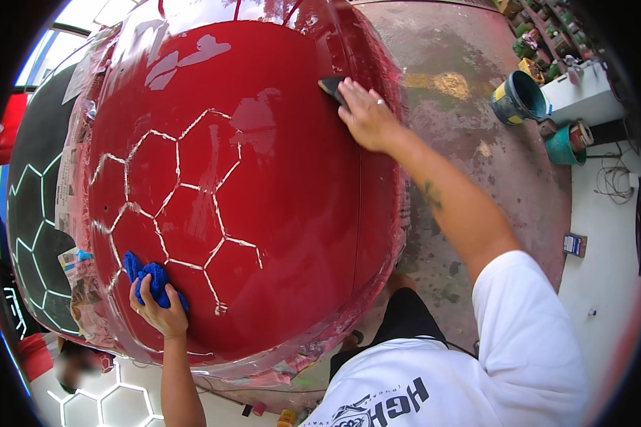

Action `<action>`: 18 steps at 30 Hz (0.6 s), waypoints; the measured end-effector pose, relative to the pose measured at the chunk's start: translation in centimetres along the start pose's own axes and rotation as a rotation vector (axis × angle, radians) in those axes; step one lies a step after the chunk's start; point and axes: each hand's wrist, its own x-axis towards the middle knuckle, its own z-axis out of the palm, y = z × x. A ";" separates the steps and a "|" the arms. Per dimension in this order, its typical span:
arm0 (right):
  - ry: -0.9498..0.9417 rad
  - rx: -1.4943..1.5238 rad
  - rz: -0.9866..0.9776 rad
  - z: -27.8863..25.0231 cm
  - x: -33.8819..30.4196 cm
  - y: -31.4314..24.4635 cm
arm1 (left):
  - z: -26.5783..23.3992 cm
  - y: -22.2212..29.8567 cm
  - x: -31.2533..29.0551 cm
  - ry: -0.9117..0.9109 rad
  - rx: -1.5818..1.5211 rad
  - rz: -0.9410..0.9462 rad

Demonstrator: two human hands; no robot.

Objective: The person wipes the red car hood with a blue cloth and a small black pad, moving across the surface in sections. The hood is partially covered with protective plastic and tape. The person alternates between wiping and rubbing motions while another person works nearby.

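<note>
A glossy red car panel [292,235] stretches out before me, mirroring white hexagonal lights. On its near left part my left hand [162,313] presses a bunched blue cloth [152,279], fingers curled over it. My right arm reaches out to the panel's far right side, where my right hand [370,119] lies over a thin dark pad [330,90], flat against the red surface. Only the pad's front end shows past the fingers; the palm hides the rest.
Masking paper [73,185] and plastic film [399,192] border the panel. Beyond the paper lies dark glass [35,235]. On the stained concrete floor [449,135] at right stand a dark bucket [504,105] and a teal bucket [561,148]. A small box [575,245] lies near the wall.
</note>
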 end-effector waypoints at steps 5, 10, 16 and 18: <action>-0.107 0.032 0.091 -0.6 -12.7 -8.2 | -0.3 -0.3 -0.1 0.066 0.001 0.062; -0.094 0.076 0.147 0.7 -26.1 -17.2 | -0.1 -1.0 -0.6 0.122 0.020 0.071; 0.028 0.095 0.222 4.1 -37.0 -24.6 | 0.1 -0.2 -1.3 0.107 -0.025 0.000; 0.020 0.095 0.294 4.7 -39.0 -26.1 | -0.6 0.9 -1.6 0.069 -0.018 -0.015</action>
